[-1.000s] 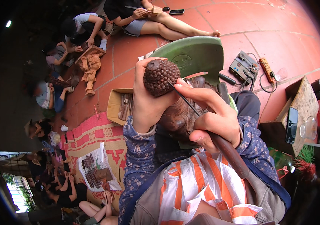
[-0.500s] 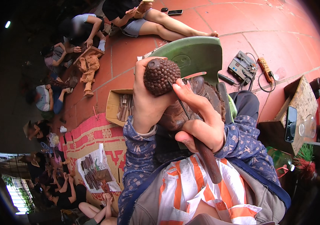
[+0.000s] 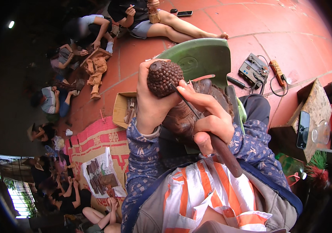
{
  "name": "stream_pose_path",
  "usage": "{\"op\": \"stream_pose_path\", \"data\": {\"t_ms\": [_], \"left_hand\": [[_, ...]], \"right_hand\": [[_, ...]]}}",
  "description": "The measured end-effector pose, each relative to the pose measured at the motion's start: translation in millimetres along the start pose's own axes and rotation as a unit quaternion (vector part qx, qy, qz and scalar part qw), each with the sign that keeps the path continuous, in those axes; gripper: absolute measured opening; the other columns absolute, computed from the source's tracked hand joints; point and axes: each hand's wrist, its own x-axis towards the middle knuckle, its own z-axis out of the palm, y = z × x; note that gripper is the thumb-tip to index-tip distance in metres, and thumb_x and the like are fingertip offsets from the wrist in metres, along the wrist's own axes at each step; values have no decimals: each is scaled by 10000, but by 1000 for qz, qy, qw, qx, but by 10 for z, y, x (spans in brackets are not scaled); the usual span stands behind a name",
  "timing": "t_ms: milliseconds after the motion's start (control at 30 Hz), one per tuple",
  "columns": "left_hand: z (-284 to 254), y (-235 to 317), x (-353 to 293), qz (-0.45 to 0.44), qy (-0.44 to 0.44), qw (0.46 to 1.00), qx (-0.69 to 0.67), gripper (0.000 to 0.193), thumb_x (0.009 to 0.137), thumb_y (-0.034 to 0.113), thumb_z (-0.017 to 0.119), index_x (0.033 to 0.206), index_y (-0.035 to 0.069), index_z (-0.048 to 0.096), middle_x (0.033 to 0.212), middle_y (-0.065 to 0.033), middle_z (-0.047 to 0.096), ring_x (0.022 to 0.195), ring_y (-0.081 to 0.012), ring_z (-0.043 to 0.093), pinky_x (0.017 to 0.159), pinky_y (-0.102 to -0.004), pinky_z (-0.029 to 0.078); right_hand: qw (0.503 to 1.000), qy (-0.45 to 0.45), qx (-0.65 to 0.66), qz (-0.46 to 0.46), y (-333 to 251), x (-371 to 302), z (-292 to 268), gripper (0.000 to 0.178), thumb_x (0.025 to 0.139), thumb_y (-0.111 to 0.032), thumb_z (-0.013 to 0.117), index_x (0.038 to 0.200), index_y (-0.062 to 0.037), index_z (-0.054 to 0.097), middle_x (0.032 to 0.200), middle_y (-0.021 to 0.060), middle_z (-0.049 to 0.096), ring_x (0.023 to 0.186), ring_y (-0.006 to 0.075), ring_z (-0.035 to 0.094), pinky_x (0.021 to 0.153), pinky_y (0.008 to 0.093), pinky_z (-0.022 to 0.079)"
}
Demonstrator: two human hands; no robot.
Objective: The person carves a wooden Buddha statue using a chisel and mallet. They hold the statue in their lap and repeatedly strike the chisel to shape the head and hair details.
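Note:
A dark brown wooden statue (image 3: 179,118) lies across my lap, its head (image 3: 162,77) covered in small knobby curls. My left hand (image 3: 148,106) is wrapped round the side and back of this head. In my right hand (image 3: 214,120) is a carving chisel (image 3: 225,153), with a thin dark metal shaft and a round brown wooden handle slanting toward my body. The chisel's tip rests at the lower right edge of the curls, close to my right fingertips. Part of the statue's body is hidden behind my hands.
A green plastic chair (image 3: 208,58) stands just beyond the statue. Left is a cardboard box (image 3: 120,112) of tools; more tools lie on paper (image 3: 115,180). To the right are a control box (image 3: 253,70), a power strip (image 3: 277,73) and a phone (image 3: 302,128). Several people sit around.
The chisel's handle end has swung right and away from my body, my right fingers shifting with it. The statue's head sits slightly farther left. A person at the top has raised a hand holding a thin tool.

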Motion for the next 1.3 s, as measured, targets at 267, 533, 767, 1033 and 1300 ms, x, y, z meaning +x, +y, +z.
{"op": "stream_pose_path", "data": {"t_ms": [267,533,767,1033,1300], "left_hand": [[46,247,-221,389,153,903,95,591,750,332,784,1187,44,509,1099,-162,601,1009,-284,609,977,-438,444],[1012,279,-455,423,-200,859,211,346,690,163,611,990,-1,659,1022,-132,651,992,-276,635,871,-434,530],[974,606,-362,456,-292,814,209,403,609,197,616,971,32,682,684,21,505,586,-80,498,481,-208,328],[876,611,-86,449,-282,796,290,249,635,195,651,878,148,678,616,56,398,518,-58,434,416,-205,243],[838,523,-6,440,-287,788,320,242,620,191,669,855,134,680,615,49,405,507,-64,414,412,-209,237]], "right_hand": [[989,8,-10,145,-379,-51,-719,372,926,-295,532,834,43,655,1027,281,587,826,279,663,718,352,545],[900,-193,-313,234,25,-1229,-779,313,799,-158,632,1074,-10,630,756,66,531,686,236,603,554,299,473],[828,-144,-395,371,-231,-803,-1213,804,714,-274,794,1336,33,388,1099,216,492,949,350,553,834,395,471],[746,-186,-479,423,-168,-1632,-1320,1058,624,-346,838,1401,73,255,1145,260,434,1009,448,524,844,440,475],[773,-6,-350,530,21,-1923,-1513,650,682,-59,597,1284,62,384,1054,247,523,1009,384,546,887,408,454]]}}
